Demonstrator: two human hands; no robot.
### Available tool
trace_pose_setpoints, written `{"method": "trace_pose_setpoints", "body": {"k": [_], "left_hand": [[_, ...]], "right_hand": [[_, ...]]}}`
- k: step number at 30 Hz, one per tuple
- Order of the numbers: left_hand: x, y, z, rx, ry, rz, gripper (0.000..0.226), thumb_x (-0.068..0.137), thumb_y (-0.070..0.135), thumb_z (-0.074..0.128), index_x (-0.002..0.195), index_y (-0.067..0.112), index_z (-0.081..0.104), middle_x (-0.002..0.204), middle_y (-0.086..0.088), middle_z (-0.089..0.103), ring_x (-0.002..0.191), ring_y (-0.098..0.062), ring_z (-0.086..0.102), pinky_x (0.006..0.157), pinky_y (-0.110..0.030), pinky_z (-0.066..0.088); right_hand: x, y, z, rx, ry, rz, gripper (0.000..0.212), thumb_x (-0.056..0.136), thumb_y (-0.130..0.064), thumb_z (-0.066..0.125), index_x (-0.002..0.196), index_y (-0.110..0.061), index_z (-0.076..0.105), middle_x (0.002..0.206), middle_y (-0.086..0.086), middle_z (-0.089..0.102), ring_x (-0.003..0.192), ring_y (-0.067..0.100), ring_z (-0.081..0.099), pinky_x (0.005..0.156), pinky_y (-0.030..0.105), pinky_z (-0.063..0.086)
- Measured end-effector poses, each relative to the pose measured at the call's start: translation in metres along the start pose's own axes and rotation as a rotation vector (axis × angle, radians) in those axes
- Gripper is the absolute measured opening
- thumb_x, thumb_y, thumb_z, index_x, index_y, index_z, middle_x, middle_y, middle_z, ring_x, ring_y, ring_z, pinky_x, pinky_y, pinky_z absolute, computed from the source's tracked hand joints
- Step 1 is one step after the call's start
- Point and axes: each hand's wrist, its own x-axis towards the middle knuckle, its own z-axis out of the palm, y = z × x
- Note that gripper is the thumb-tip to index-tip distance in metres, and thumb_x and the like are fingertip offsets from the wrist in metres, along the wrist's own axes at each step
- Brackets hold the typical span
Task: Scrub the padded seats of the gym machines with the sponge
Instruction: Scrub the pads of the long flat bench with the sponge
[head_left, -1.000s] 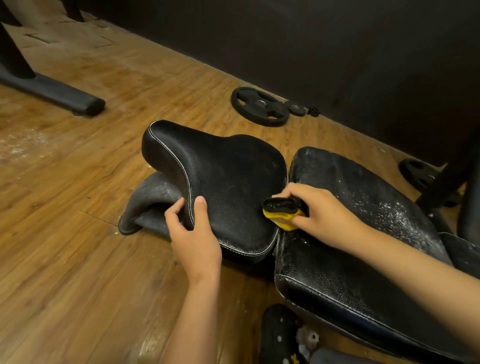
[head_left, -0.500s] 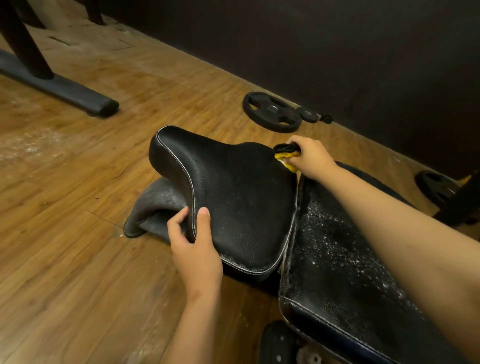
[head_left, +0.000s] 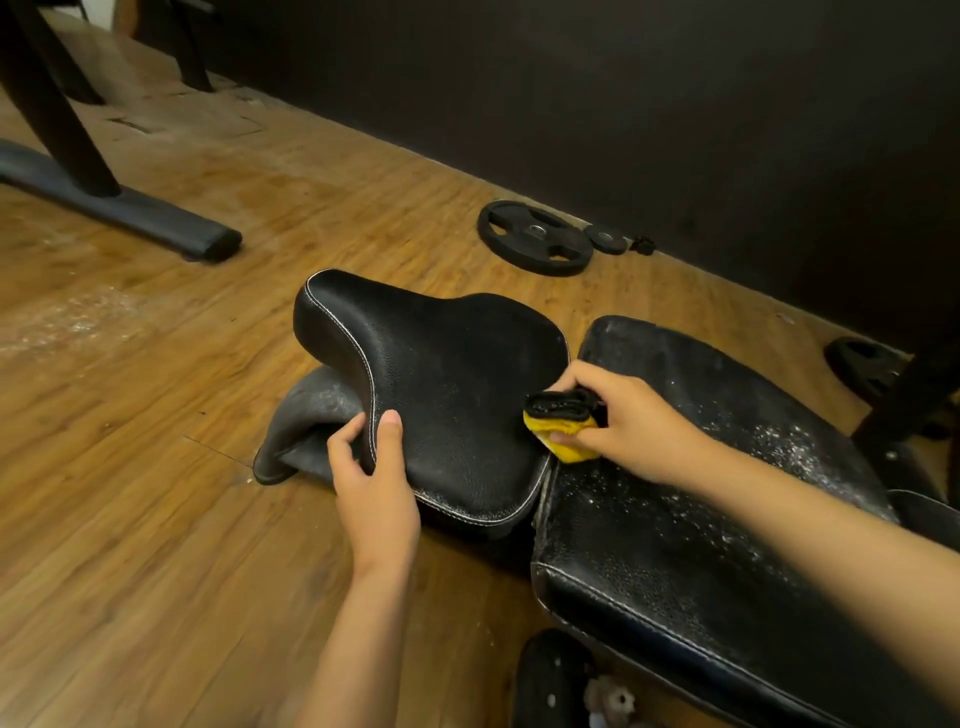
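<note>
A black padded saddle-shaped seat (head_left: 441, 374) with white stitching stands in the middle of the view. My left hand (head_left: 374, 478) grips its near left edge, thumb on top. My right hand (head_left: 623, 421) holds a yellow sponge with a black scrub face (head_left: 563, 423) pressed against the seat's right edge, at the gap to the adjoining pad. That larger black bench pad (head_left: 701, 519) lies to the right, speckled with white flecks and foam.
A wooden floor (head_left: 156, 519) surrounds the machine. A black weight plate (head_left: 535, 237) and a smaller disc (head_left: 605, 239) lie by the dark wall. A machine base foot (head_left: 156, 218) crosses the upper left. Another plate (head_left: 862, 364) sits at right beside a dark frame post.
My right hand has slid the sponge from the seat's far right corner back toward me along the right edge. My left hand has kept its grip on the seat.
</note>
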Motion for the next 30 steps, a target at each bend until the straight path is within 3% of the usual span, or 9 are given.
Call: {"method": "trace_pose_setpoints", "body": {"k": [3,6,10,13,16,21,30], "left_hand": [[-0.001,0.002,-0.001,-0.001,-0.018,-0.006,0.035,0.093,0.041,0.058,0.124,0.024,0.054,0.111,0.017,0.059,0.101,0.004,0.055,0.08,-0.017,0.041],[0.0,0.003,-0.002,0.002,-0.029,-0.009,0.031,0.094,0.039,0.058,0.121,0.025,0.054,0.11,0.017,0.058,0.101,0.003,0.055,0.078,-0.016,0.041],[0.0,0.003,-0.002,-0.016,-0.032,-0.005,0.03,0.094,0.036,0.059,0.12,0.023,0.054,0.108,0.017,0.059,0.099,0.005,0.056,0.077,-0.014,0.042],[0.001,0.002,-0.002,-0.025,-0.039,0.002,0.029,0.095,0.035,0.059,0.12,0.023,0.054,0.107,0.018,0.059,0.094,0.009,0.056,0.074,-0.012,0.042],[0.002,-0.001,-0.002,-0.026,-0.038,0.017,0.033,0.094,0.035,0.059,0.123,0.021,0.054,0.111,0.015,0.06,0.098,0.007,0.056,0.078,-0.014,0.042],[0.006,-0.005,-0.001,-0.033,-0.022,0.022,0.033,0.094,0.033,0.06,0.124,0.018,0.055,0.11,0.014,0.061,0.098,0.006,0.057,0.081,-0.016,0.042],[0.007,-0.006,0.001,-0.042,0.003,-0.003,0.034,0.093,0.036,0.062,0.122,0.021,0.056,0.114,0.008,0.062,0.103,-0.003,0.058,0.083,-0.021,0.043]], "right_hand": [[0.026,0.022,-0.011,-0.042,0.179,0.083,0.023,0.08,-0.019,0.076,0.091,-0.025,0.056,0.094,-0.008,0.064,0.09,0.004,0.059,0.075,0.025,0.047],[0.063,0.046,-0.013,-0.086,0.32,0.206,0.025,0.079,-0.021,0.076,0.092,-0.018,0.055,0.094,0.001,0.064,0.089,0.016,0.059,0.073,0.033,0.045],[0.097,0.057,-0.01,-0.136,0.411,0.256,0.025,0.078,-0.016,0.075,0.091,-0.012,0.054,0.094,0.007,0.063,0.089,0.023,0.057,0.071,0.037,0.046],[0.109,0.065,-0.012,-0.22,0.477,0.262,0.025,0.077,-0.01,0.073,0.09,-0.015,0.052,0.097,0.005,0.06,0.089,0.024,0.056,0.077,0.045,0.05],[0.118,0.072,-0.015,-0.286,0.513,0.262,0.027,0.079,-0.006,0.07,0.091,-0.018,0.049,0.1,0.004,0.057,0.089,0.024,0.055,0.077,0.046,0.05],[0.128,0.078,-0.015,-0.306,0.413,0.224,0.021,0.082,-0.008,0.068,0.092,-0.015,0.052,0.098,0.005,0.061,0.09,0.025,0.057,0.071,0.036,0.046],[0.097,0.061,-0.029,-0.323,0.163,0.143,0.023,0.08,-0.01,0.071,0.093,-0.015,0.054,0.09,0.004,0.065,0.087,0.023,0.061,0.076,0.046,0.051]]}}
